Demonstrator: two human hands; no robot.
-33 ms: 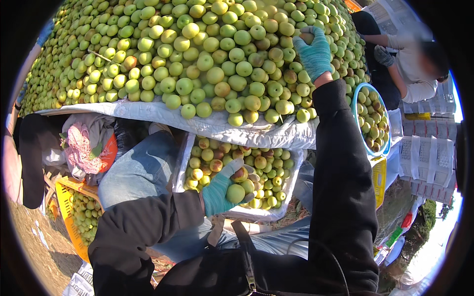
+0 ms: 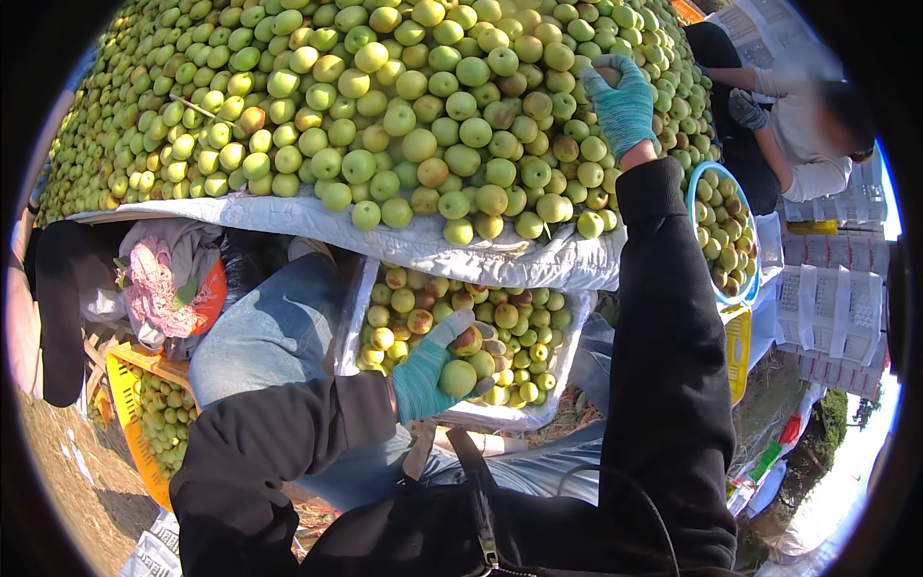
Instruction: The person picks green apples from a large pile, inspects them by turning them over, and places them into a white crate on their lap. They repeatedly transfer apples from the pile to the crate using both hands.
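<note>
Round green fruits that look like jujubes, some with red-brown patches, form a big heap (image 2: 404, 115) across the far side. My left hand (image 2: 423, 375), in a teal knitted glove, is closed around a few jujubes (image 2: 458, 378), palm up over a box of jujubes (image 2: 567, 385) in front of me. At the heap's right part, my right hand (image 2: 623, 108), gloved alike, curls its fingers over a brownish jujube (image 2: 608, 74). The glove partly hides that fruit.
A pale sheet (image 2: 385, 236) edges the heap. Right of my arm stands a blue-rimmed basket (image 2: 692, 207) of fruit, near a yellow crate (image 2: 739, 351). An orange crate (image 2: 135, 423) is at left. Another person (image 2: 817, 125) sits far right, beside stacked white boxes (image 2: 832, 308).
My right hand has shifted slightly to the right over the heap, with the brownish jujube still at its fingers. The left hand stays in place with its fruits.
</note>
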